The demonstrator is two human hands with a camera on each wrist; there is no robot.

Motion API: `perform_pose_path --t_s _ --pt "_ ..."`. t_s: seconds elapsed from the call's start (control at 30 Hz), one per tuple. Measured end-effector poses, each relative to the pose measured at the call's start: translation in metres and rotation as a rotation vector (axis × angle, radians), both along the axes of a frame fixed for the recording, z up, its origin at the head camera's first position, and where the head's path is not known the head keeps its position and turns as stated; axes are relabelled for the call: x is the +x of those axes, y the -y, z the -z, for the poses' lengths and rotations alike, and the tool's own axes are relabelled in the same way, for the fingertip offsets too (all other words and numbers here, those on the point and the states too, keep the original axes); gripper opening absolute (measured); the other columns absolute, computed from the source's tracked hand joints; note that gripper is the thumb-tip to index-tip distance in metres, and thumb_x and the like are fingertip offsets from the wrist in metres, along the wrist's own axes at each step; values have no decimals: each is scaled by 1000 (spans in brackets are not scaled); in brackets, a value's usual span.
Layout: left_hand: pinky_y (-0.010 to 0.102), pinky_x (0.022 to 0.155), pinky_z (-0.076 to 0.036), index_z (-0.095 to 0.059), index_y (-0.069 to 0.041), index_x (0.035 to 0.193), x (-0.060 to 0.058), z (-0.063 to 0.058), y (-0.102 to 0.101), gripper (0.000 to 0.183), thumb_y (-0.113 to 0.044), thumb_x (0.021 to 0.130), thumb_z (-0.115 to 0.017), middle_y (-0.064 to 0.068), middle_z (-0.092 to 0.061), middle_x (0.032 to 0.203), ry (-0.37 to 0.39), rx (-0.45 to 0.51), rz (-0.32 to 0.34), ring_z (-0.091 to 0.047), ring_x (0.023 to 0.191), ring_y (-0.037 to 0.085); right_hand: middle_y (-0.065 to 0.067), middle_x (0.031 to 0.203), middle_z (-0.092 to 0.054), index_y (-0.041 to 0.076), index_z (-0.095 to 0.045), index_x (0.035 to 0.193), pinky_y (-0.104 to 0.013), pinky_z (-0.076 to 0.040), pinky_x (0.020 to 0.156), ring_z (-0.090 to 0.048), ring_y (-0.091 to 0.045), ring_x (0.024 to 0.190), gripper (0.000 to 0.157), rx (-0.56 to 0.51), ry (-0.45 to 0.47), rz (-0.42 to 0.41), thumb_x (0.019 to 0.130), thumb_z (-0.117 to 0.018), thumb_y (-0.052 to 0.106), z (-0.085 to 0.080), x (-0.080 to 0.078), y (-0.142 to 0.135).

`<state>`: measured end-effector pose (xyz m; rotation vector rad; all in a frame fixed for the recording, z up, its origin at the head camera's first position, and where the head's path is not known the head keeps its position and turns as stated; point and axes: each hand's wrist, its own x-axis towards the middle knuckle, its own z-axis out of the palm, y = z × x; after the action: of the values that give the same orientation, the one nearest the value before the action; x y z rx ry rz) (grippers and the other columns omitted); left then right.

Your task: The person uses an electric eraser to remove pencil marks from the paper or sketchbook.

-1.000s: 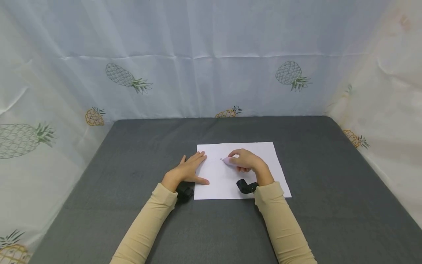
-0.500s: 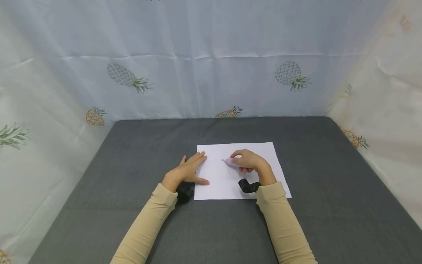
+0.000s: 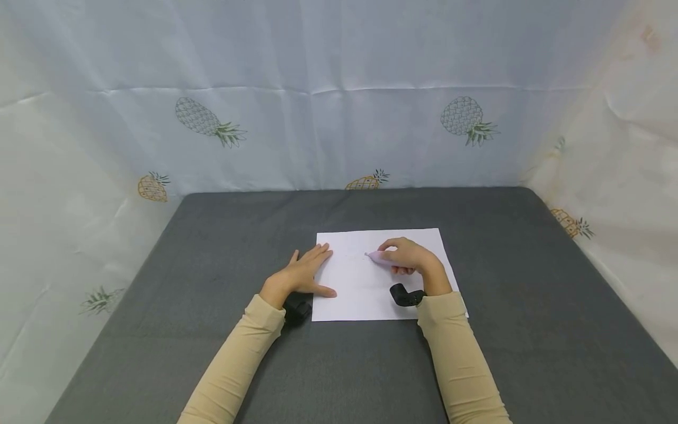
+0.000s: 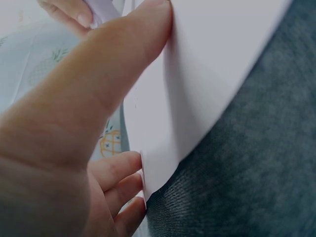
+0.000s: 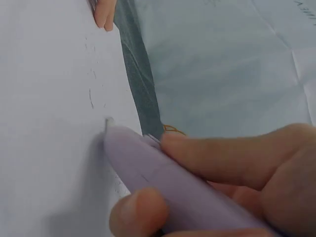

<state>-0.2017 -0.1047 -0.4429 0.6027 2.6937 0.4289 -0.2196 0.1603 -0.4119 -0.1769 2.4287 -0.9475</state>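
A white sheet of paper (image 3: 349, 300) lies on the dark grey table. My left hand (image 3: 302, 274) rests on its left edge, fingers spread and thumb (image 4: 133, 39) pressing the sheet. My right hand (image 3: 408, 256) grips a thick lavender pen-shaped tool (image 5: 163, 173) between thumb and fingers, over the upper middle of the paper. Its small pale tip (image 5: 109, 121) points left, right at the paper's surface. Short dark marks (image 5: 91, 98) dot the sheet beyond the tip in the right wrist view.
Black wrist cameras sit below both hands, the right one (image 3: 405, 295) overlapping the paper and the left one (image 3: 298, 312) beside it. A white curtain (image 3: 318, 135) with pineapple prints surrounds the back and sides of the table (image 3: 238, 224).
My right hand has slid a little to the right across the paper with the lavender tool. The left hand and the sheet have stayed in place.
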Motion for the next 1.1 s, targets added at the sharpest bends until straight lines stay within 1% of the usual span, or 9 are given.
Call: perform_pose_path --t_s 0.13,0.3,0.37,0.57,0.63,0.8,0.87,1.03,1.1 --pt "64 121 -2 -24 -9 153 1 -1 1 99 -48 78 -76 8 -13 165 10 22 1 -9 155 26 1 55 -49 5 -53 130 -19 -31 45 -38 -8 46 38 -6 -19 60 98 -50 25 1 -1 0" --pt "65 120 -2 -26 -9 153 2 -6 3 103 -56 75 -75 8 -15 165 27 49 8 -10 155 26 0 55 -51 8 -54 130 -20 -33 45 -38 -9 45 37 28 1 -34 98 -51 26 0 -2 2" --pt "65 120 -3 -26 -10 153 1 -8 3 103 -57 75 -75 7 -14 165 27 49 8 -11 155 25 0 55 -51 9 -54 131 -20 -33 44 -38 -9 45 38 36 6 -48 98 -51 27 -2 -3 2" --pt "65 120 -2 -26 -10 153 -2 -8 4 104 -57 74 -75 7 -15 165 32 57 5 -11 154 26 1 55 -51 7 -52 131 -19 -32 45 -38 -8 46 37 15 3 89 98 -50 26 -2 -7 1" --pt "65 121 -1 -25 -9 153 -3 -8 4 104 -56 75 -76 8 -14 165 39 51 6 -10 155 26 1 55 -51 7 -52 131 -19 -32 45 -38 -8 45 38 15 3 77 98 -49 26 -2 -8 0" --pt "64 121 -2 -24 -9 154 -4 -7 2 99 -48 78 -76 8 -12 165 36 20 4 -9 155 27 1 55 -51 9 -54 131 -20 -30 45 -36 -9 45 37 -8 53 -22 98 -50 26 -2 -8 -4" --pt "64 121 -3 -24 -9 154 -4 -7 1 99 -48 79 -75 8 -12 165 29 10 3 -10 155 27 1 55 -51 9 -54 131 -20 -30 45 -37 -9 45 36 -19 56 -7 99 -50 24 -2 -7 -6" --pt "64 121 -3 -23 -10 154 -3 -8 1 99 -50 78 -75 7 -12 165 33 12 0 -9 155 26 1 56 -51 5 -52 132 -19 -32 45 -38 -8 46 38 -16 -2 78 99 -49 24 -4 -7 -9" --pt "65 121 -3 -23 -10 154 -3 -9 2 100 -49 78 -75 7 -12 165 33 12 3 -9 155 26 1 56 -50 5 -52 132 -19 -32 45 -37 -8 45 38 -7 1 56 99 -49 24 -5 -7 -10"
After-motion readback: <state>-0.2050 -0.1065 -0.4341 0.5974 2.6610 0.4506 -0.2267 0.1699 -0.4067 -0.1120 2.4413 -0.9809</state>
